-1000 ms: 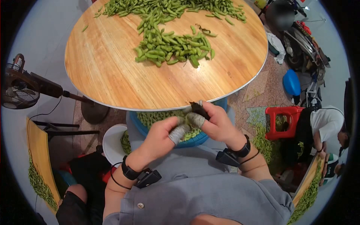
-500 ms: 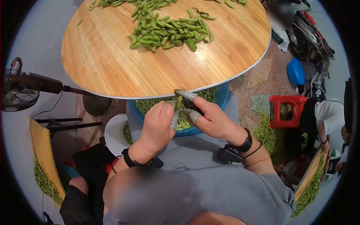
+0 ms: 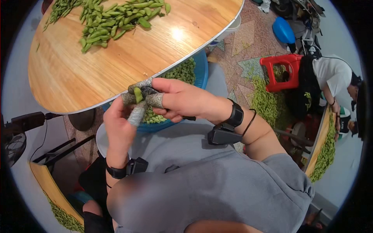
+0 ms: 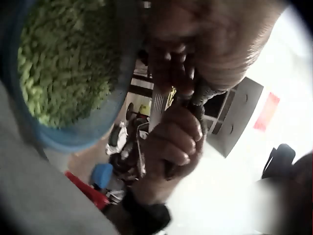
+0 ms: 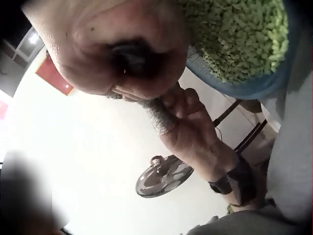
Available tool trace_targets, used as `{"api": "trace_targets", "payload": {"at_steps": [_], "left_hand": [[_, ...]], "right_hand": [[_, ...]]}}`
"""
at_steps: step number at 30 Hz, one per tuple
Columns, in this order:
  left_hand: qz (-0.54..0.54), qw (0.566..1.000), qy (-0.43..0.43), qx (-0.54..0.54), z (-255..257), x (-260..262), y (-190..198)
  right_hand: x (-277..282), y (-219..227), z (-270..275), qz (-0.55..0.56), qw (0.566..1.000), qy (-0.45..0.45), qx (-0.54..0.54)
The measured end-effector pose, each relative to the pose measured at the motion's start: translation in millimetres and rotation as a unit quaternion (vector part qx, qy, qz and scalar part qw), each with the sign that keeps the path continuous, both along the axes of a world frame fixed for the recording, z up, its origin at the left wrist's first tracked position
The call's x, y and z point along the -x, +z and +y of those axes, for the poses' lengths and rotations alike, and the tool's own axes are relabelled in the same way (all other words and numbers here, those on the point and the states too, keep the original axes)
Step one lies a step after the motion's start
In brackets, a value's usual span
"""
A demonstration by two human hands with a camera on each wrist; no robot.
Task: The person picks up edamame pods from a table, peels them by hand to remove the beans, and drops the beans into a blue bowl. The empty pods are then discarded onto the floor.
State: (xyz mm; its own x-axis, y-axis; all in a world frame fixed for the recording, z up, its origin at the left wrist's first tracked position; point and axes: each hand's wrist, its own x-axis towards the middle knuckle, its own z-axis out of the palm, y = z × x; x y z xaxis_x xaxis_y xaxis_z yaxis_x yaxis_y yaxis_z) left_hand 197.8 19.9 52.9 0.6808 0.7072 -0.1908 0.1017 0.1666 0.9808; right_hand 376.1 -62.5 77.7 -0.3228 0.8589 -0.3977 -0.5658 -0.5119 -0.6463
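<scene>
My left hand [image 3: 119,125] pinches a green pod [image 3: 138,94] between wrapped thumb and finger. Against it, my right hand [image 3: 184,99] has its wrapped thumb and forefinger close to the pod, with its other fingers curled round a dark object [image 3: 147,91]; what this object is I cannot tell. Its dark end also shows in the palm in the right wrist view [image 5: 131,56]. Below both hands is a blue basin [image 3: 202,70] of shelled green beans [image 3: 182,73]. In the left wrist view, the left hand [image 4: 210,39] and right hand [image 4: 173,142] meet beside the basin.
A round wooden table [image 3: 105,73] lies just beyond the hands, bearing a pile of pods [image 3: 116,19]. To the right are a red stool [image 3: 268,77], pods on the floor [image 3: 264,103], a blue object [image 3: 283,30] and a bent-over person. A fan [image 3: 15,145] stands left.
The view has turned and shifted, and both hands now appear farther left in it, close to the table edge. The pod remains between the fingertips, and the right hand keeps the dark object.
</scene>
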Motion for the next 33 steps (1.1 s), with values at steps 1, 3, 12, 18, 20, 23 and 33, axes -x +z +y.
{"api": "trace_targets", "payload": {"at_steps": [1, 3, 12, 18, 20, 23, 33], "left_hand": [[0.072, 0.950, 0.001, -0.303, 2.1, 0.7, -2.0], [0.146, 0.787, 0.000, -0.599, 2.5, 3.0, -5.6], [-0.071, 0.994, 0.054, 0.054, -13.0, 3.6, -6.5], [0.107, 0.987, -0.074, -0.092, -6.1, 12.0, 2.2], [0.050, 0.988, -0.127, -0.077, -7.5, 14.4, -2.7], [0.049, 0.980, -0.172, -0.082, -3.3, 17.1, 3.6], [0.153, 0.924, -0.071, -0.344, -10.3, 32.3, -16.8]], "right_hand": [[5.0, -1.5, 0.0, -0.077, 0.997, -0.018, -0.022], [11.4, -5.4, -0.7, -0.150, 0.987, -0.034, -0.048], [21.6, -14.3, -12.7, -0.185, 0.968, -0.093, -0.144], [12.6, -33.4, -11.4, -0.500, 0.831, -0.127, -0.211], [10.4, -30.7, -7.9, -0.552, 0.788, -0.086, -0.258], [8.2, -36.8, -8.9, -0.570, 0.759, -0.073, -0.305], [6.5, -39.4, -8.3, -0.733, 0.628, -0.045, -0.256]]}}
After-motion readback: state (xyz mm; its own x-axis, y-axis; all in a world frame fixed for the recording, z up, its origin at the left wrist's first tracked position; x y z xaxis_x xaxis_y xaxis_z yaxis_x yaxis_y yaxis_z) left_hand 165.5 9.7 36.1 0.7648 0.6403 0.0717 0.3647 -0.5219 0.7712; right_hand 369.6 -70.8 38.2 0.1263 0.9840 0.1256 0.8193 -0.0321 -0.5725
